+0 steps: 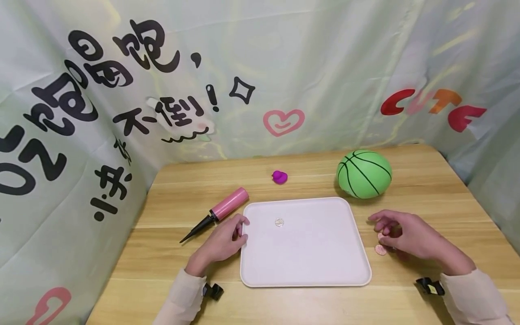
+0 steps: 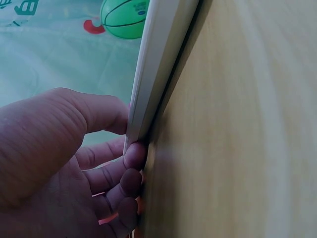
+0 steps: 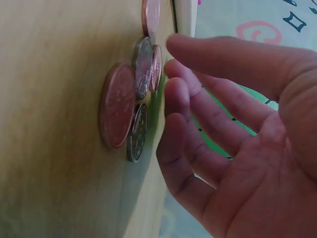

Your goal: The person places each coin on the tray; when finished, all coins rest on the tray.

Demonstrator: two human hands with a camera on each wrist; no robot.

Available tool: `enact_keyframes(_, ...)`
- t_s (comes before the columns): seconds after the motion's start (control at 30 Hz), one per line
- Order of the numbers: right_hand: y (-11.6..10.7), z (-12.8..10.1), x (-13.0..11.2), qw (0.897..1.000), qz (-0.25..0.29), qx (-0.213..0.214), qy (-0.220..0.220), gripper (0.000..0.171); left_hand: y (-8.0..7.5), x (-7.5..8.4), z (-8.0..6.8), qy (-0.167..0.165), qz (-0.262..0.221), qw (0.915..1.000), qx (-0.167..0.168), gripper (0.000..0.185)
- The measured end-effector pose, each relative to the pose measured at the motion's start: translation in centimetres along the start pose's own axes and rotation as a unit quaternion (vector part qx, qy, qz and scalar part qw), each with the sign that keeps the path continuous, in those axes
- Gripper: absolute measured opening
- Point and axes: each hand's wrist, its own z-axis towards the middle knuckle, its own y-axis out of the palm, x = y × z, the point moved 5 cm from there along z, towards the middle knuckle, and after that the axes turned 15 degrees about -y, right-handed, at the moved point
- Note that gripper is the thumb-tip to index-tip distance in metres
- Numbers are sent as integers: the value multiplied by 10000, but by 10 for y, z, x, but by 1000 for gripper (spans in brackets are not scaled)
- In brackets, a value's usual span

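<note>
A white rectangular tray (image 1: 304, 266) lies in the middle of the table, with one silver coin (image 1: 279, 222) on it. At its left rim, my left hand (image 1: 222, 239) pinches the edge between thumb and fingers, as the left wrist view also shows. My right hand (image 1: 410, 234) hovers just above several coins to the right of the tray, its fingers bent loosely with nothing between them. In the right wrist view, a large copper-coloured coin (image 3: 118, 105) and silver coins such as this silver coin (image 3: 137, 133) lie close together on the wood.
Behind the tray's right corner sits a green ball (image 1: 364, 174) with black lines. A purple rubber duck (image 1: 280, 177) stands behind the tray. On the left, a pink hand pump (image 1: 230, 204) with a black nozzle lies aslant near my left hand. A printed curtain (image 1: 325, 67) surrounds the wooden table (image 1: 308, 307).
</note>
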Motion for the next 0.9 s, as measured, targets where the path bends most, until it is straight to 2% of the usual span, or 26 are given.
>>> enact_keyframes(0.17, 0, 1, 2, 9994, -184, -235, 169, 36, 0, 0, 0, -30, -7, 10000, 9, 30)
enact_keyframes(0.9, -5, 3, 10, 9977, -336, -512, 281, 31, 0, 0, 0, -46, 23, 10000, 15, 30)
